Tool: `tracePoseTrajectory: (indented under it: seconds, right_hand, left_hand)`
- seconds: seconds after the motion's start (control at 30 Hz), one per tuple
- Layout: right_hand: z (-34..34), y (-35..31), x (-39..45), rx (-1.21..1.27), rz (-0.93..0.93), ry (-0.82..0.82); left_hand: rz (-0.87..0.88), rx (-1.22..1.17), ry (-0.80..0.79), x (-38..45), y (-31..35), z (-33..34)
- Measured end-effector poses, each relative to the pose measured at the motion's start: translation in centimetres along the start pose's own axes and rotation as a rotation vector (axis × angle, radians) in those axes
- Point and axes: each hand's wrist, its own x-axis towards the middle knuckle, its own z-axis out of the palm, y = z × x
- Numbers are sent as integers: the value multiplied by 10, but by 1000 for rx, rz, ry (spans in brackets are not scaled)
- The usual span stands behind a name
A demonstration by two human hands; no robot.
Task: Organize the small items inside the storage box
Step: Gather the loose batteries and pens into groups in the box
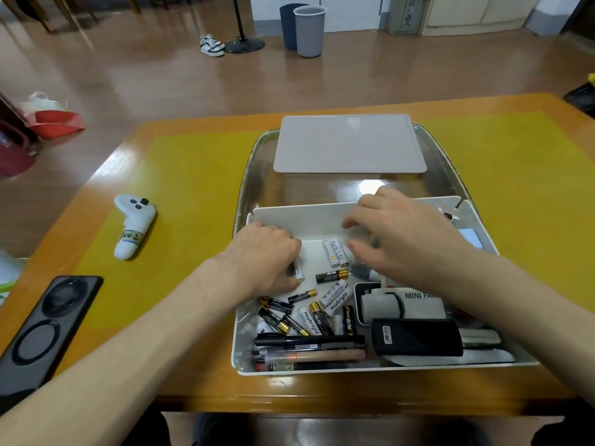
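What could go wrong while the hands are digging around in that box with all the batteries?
1. The loose batteries lie jumbled at all angles in the white box, so the left hand, gripping one, could nudge others and scatter them further.
2. The right hand reaches low over the MINI FAN box and might bump it.
3. The pens sit packed at the near wall; sliding batteries could wedge among them.

Single head-worn wide-angle cam, looking forward and down from above the table's (502, 149) near edge; storage box (322, 220) close and central, both forearms entering from below, floor and bins (309, 30) far at top; no second view
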Motion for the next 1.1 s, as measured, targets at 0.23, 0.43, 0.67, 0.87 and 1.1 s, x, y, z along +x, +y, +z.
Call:
tracePoseTrajectory:
  seconds: [0.23,0.43,0.67,0.87,1.1]
  right_hand:
    - [40,-14,19,-51,-91,-241]
    - [53,-10,31,-98,-95,-250]
    - [60,-13,34,-76,-64,-209]
    - [63,-27,37,-81,-72,-155]
    - [62,-38,43,52,-44,-142]
  left_hand:
    - [-29,-139,-111,-8,12,-2]
    - [24,-72,-8,-7,4,-10]
    - [39,237,37,-10,-11,-19]
    - [-24,273,-36,-9,-7,-16]
    - [-36,260,-29,-8,-5,-14]
